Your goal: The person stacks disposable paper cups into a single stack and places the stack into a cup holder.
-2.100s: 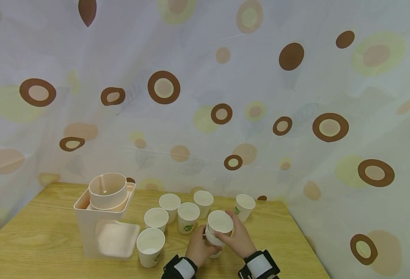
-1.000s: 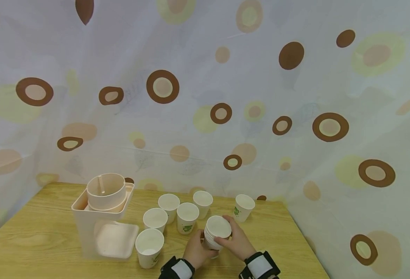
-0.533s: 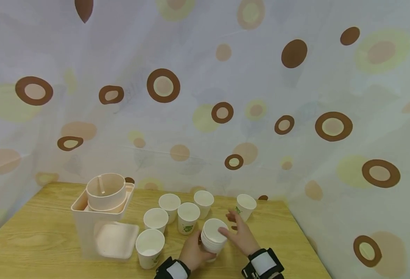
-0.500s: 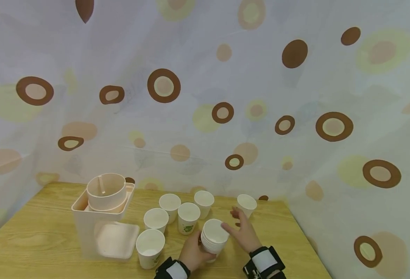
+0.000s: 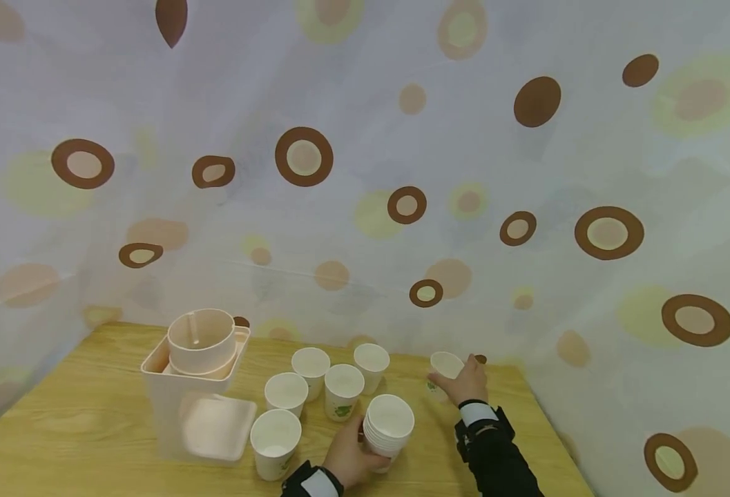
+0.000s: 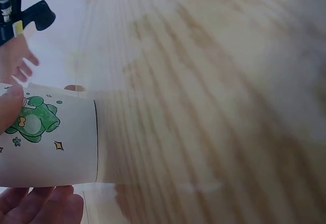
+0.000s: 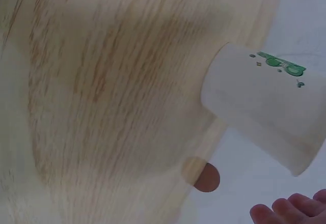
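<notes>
Currently, the left hand (image 5: 347, 454) is positioned at the bottom centre of the head view and grips a stack of paper cups (image 5: 388, 426). Its forearm enters from the lower edge, with a black wrist strap (image 5: 315, 481) below the hand. In the left wrist view, I see the thumb lying across the cup wall beside a green printed figure (image 6: 38, 118), with the other fingers at the opposite side. The mouth of the stack faces upward; I cannot tell whether its base touches the table (image 5: 85, 393).

The right hand (image 5: 466, 384) is extended right of centre, its dark sleeve (image 5: 503, 459) running down towards the lower right. It is located at a single paper cup (image 5: 447, 364), upright near the far edge of the table. The thumb points left across the front of this cup. Thumb and fingers stand apart, holding nothing: in the right wrist view, loosely bent fingers occupy the lower right corner, separated from the cup wall by a gap. Thumb contact cannot be determined.

Five further cups (image 5: 344, 390) stand upright in a group left of the stack. A pale container (image 5: 168, 417) occupies the left side, with a round vessel (image 5: 202, 351) at its top.
</notes>
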The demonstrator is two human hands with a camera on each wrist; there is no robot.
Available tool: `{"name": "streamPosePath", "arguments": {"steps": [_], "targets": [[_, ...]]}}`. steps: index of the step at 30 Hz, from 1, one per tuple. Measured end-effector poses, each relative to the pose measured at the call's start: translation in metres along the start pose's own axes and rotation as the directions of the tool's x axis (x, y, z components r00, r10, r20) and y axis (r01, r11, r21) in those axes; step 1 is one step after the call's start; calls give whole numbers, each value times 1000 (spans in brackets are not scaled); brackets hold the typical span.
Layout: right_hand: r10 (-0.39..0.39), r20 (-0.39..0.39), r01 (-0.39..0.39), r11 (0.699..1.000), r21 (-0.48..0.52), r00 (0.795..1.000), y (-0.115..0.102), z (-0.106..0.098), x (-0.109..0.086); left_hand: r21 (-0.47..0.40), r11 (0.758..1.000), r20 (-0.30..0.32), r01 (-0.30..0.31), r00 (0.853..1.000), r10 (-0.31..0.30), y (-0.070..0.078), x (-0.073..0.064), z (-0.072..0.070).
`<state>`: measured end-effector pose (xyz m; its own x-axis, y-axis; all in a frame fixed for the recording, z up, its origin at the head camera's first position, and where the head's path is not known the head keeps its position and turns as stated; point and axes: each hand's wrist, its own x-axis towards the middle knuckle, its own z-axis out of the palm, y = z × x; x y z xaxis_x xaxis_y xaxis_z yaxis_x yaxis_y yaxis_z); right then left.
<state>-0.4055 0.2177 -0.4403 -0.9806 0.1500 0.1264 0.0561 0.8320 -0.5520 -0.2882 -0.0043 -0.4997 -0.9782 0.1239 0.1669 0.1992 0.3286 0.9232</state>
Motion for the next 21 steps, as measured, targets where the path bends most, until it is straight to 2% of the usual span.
{"name": "streamPosePath", "arguments": {"steps": [4, 12, 18, 21], "targets": [[14, 15, -15, 999, 43, 1000, 7, 5, 6, -2, 1000, -15, -9, 1000, 9, -1, 0, 1], [-3, -27, 5, 999, 53, 1000, 9, 12, 9, -30, 1000, -16, 4, 1000, -5, -2, 2, 4], [-2, -97, 13, 995, 104, 995, 6, 19, 11, -30, 999, -15, 13, 1000, -13, -4, 3, 2], [1, -103, 13, 992, 126, 995, 7, 21, 12, -36, 999, -5, 10, 1000, -10, -6, 4, 2]]}}
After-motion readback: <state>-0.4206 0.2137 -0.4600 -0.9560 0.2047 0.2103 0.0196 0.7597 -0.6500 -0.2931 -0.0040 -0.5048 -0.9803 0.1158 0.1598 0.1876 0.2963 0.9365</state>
